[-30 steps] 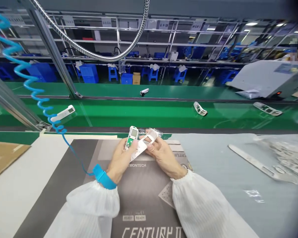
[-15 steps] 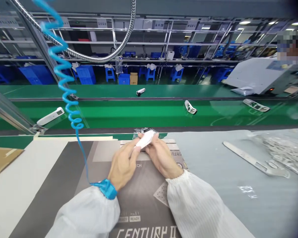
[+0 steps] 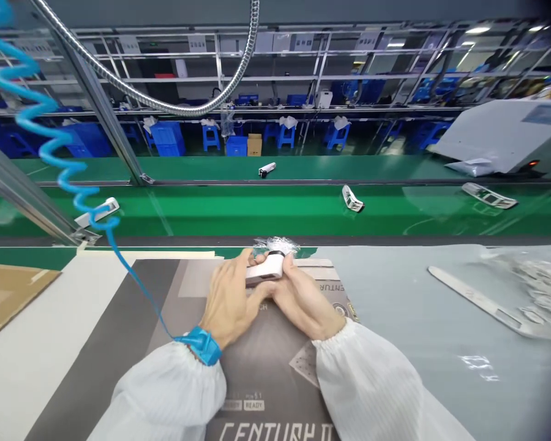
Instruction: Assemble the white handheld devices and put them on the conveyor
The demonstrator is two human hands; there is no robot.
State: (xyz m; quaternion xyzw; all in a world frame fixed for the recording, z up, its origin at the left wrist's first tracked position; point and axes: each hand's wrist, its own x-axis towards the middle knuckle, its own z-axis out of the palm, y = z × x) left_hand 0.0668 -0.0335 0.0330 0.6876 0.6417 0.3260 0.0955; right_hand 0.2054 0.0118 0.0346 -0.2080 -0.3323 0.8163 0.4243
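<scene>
Both hands hold one white plastic device (image 3: 267, 268) with a black end, above the far part of a dark printed mat (image 3: 266, 349). My left hand (image 3: 229, 300), with a blue strap (image 3: 201, 346) round its wrist, grips the device's left side, fingers over the top and thumb below. My right hand (image 3: 305, 300) closes on its right end, the thumb beside the black part. Crumpled clear plastic (image 3: 282, 245) lies just beyond the device.
Beyond the mat runs a green belt (image 3: 239, 211) carrying white shells (image 3: 351, 199). A blue coiled cord (image 3: 73, 165) hangs at left. At right are a long white part (image 3: 477, 298) and bagged parts (image 3: 537, 282). Cardboard (image 3: 13, 297) lies far left.
The device has turned in my hands, from slanting upward to nearly level, with its side now showing. My left hand's fingers have shifted over it. The view has swung slightly, and the coiled cord hangs further left.
</scene>
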